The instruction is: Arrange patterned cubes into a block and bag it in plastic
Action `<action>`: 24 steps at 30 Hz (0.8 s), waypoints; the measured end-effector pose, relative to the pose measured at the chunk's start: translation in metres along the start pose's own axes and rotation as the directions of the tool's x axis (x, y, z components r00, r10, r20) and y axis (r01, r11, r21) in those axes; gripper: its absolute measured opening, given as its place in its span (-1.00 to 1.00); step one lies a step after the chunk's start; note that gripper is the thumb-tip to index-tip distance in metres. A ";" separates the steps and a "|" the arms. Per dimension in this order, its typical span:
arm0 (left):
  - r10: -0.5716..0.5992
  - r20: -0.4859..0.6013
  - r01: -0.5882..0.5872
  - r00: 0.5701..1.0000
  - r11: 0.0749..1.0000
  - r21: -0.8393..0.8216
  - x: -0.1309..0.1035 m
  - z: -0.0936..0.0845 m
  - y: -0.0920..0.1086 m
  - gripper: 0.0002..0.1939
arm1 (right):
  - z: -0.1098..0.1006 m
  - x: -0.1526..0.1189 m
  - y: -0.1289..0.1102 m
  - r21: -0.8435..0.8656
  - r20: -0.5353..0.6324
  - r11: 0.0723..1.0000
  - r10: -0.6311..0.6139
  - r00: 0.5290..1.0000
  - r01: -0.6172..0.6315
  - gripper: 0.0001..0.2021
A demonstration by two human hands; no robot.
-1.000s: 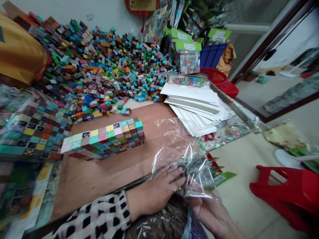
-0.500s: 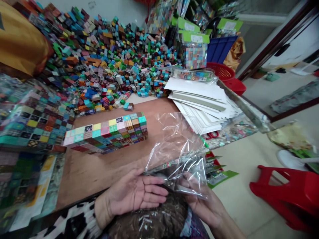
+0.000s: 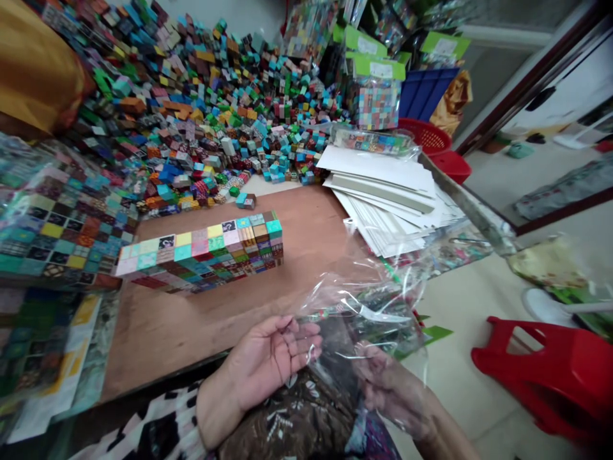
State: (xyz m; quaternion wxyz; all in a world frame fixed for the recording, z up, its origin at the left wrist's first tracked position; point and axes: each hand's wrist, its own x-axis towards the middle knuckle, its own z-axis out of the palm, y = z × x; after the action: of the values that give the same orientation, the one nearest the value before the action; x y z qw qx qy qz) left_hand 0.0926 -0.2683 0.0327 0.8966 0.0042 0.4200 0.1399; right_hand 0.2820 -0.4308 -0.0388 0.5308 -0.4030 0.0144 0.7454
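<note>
A crinkled clear plastic bag [image 3: 368,303] hangs in front of my lap, over the table's front edge. My right hand [image 3: 387,386] grips the bag, its fingers bent and seen through the film. Palm up, my left hand [image 3: 272,364] is at the bag's left side with fingers apart and slightly curled. Whether its fingertips touch the film I cannot tell. Beyond my left hand, a long block of small patterned cubes [image 3: 205,255] stands on the brown board [image 3: 182,326], touched by neither hand.
Loose coloured cubes [image 3: 211,108] are heaped at the back. White cards [image 3: 383,191] lie stacked at the right. Wrapped cube blocks [image 3: 62,230] stand on the left, and green-topped packs [image 3: 378,96] behind. A red stool [image 3: 541,364] is on the floor at right.
The bag has shifted right and bunched up around my right hand. My left hand has risen slightly, and its fingers have curled from nearly straight.
</note>
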 end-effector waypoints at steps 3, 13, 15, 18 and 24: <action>0.021 0.109 -0.015 0.994 0.998 -0.061 0.001 0.001 0.001 -0.71 | 0.002 -0.002 -0.008 -0.081 0.022 0.995 -0.055 0.998 0.056 -0.63; -0.126 0.615 0.052 0.779 0.989 0.137 0.007 0.004 0.014 -0.88 | 0.009 -0.006 -0.061 -0.298 0.006 0.926 -0.241 0.970 0.232 -0.67; -0.143 0.619 0.047 0.772 0.985 0.168 0.014 0.008 0.020 -0.89 | 0.009 -0.004 -0.072 -0.320 0.009 0.900 -0.309 0.951 0.296 -0.66; -0.140 0.596 0.026 0.791 0.980 0.197 0.023 0.013 0.029 -0.90 | 0.004 -0.001 -0.087 -0.320 -0.030 0.856 -0.438 0.899 0.406 -0.64; -0.152 0.615 -0.027 0.774 0.962 0.271 0.029 0.019 0.038 -0.91 | -0.005 -0.003 -0.099 -0.211 -0.086 0.922 -0.350 0.933 0.326 -0.59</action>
State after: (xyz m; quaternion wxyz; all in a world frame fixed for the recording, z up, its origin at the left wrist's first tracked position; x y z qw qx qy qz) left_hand 0.1156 -0.2218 0.0278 0.9805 0.1566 0.1105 0.0431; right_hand 0.3644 -0.3920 -0.0005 0.6079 -0.4940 -0.0954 0.6143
